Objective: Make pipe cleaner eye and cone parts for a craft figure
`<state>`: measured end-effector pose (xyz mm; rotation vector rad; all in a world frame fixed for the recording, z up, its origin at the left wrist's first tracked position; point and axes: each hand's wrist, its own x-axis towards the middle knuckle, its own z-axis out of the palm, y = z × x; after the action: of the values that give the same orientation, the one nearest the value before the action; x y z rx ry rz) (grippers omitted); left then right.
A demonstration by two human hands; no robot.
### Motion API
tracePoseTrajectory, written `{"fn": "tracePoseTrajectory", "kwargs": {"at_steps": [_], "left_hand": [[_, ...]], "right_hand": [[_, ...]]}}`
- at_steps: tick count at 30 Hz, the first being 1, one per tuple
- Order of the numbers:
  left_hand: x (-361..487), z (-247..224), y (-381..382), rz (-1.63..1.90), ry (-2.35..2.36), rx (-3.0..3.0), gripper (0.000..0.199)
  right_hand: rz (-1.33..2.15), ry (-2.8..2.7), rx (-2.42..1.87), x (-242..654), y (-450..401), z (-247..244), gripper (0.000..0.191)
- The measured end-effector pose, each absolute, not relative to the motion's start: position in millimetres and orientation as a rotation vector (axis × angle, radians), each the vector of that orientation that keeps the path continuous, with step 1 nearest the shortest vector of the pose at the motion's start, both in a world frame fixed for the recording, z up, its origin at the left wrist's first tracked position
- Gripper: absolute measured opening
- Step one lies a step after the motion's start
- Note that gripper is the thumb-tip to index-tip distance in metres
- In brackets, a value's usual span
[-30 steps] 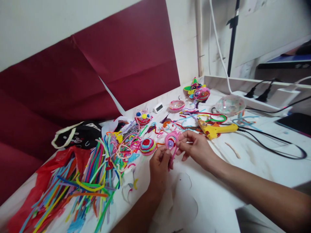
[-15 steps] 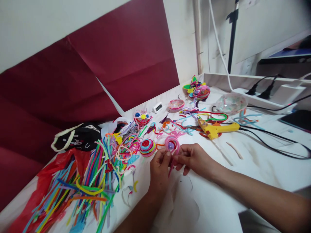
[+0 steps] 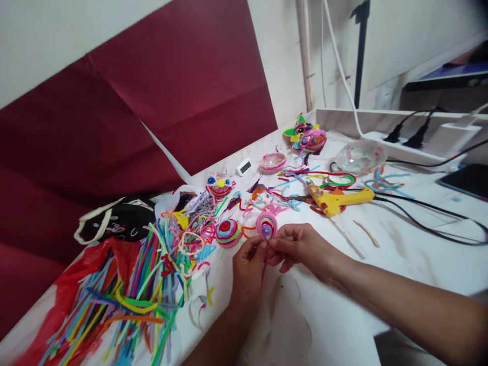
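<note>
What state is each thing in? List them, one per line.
Pink loop: curled round a purple bead, held in the fingers of left hand and right hand
Glue gun: lying down, heat unknown
Power strip: two black plugs in, red light glowing
Timer: set down, digits unreadable
Phone: flat, screen dark

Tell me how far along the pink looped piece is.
Looks done: the pink loop is formed around a purple bead. In hand: the left hand and right hand pinch its gathered base. Probably left: finishing the tail that hangs below the fingers; the yellow glue gun lies aside.
</note>
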<state>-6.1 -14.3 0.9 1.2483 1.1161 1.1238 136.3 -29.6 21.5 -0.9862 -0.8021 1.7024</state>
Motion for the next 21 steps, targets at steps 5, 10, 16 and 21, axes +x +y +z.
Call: {"fn": "tracePoseTrajectory", "kwargs": {"at_steps": [5, 10, 16, 21], "left_hand": [[-5.5, -1.4, -15.5, 1.132, 1.114, 1.209, 0.019], [-3.1, 3.5, -17.2, 1.143, 1.138, 1.191, 0.024], [-1.6, 6.2, -19.8, 1.131, 1.091, 1.128, 0.022], [-1.2, 7.3, -21.2, 1.099, 1.015, 1.099, 0.013]], "right_hand": [[1.724, -0.756, -0.989, 134.5, -30.6, 22.0, 0.012], [1.729, -0.745, -0.940, 134.1, -30.5, 19.8, 0.016], [1.707, -0.779, -0.953, 134.9, -31.1, 19.2, 0.025], [1.661, -0.831, -0.967, 134.6, -31.1, 19.2, 0.027]]}}
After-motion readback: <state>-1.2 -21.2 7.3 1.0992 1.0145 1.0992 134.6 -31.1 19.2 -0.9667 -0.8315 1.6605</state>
